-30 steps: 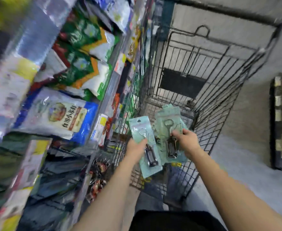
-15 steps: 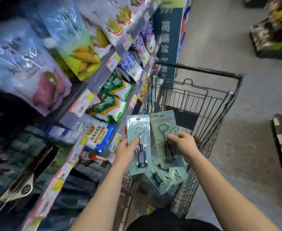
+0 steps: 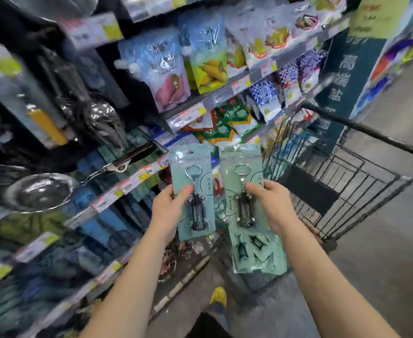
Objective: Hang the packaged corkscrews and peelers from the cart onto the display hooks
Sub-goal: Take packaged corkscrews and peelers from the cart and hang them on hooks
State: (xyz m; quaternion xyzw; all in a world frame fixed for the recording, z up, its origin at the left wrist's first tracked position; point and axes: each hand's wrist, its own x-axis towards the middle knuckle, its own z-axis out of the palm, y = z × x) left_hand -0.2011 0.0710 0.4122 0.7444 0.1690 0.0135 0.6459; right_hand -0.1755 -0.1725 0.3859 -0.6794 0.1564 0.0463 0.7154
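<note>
- The left hand [image 3: 168, 211] holds one packaged corkscrew [image 3: 193, 193] upright, thumb pressed on the front of the pale green card and fingers hidden behind it
- The right hand [image 3: 271, 206] grips a small stack of corkscrew packs [image 3: 243, 189], thumb across the front pack beside the metal body; more pale green cards [image 3: 256, 252] hang fanned out below the hand, how many I cannot tell
- The two front packs stand side by side, just apart, each with a hang hole at the top and the ring end of the corkscrew uppermost
- Both packs are held in the air in front of the shelving [image 3: 132, 181], between the shelves on the left and the wire cart [image 3: 346, 191] on the right; neither is on a hook
- The cart stands close to the shelf edge, its black handle bar [image 3: 371, 135] running across the right of the view
- Behind the packs, shelves carry bright food bags [image 3: 168, 71] with price tags [image 3: 190, 113] along the shelf edges
- To the left hang kitchen tools: a steel ladle or strainer [image 3: 39, 191] and a dark-handled utensil [image 3: 127, 159]; this side is heavily blurred
- A yellow shoe [image 3: 218, 295] shows on the floor below, between the forearms
</note>
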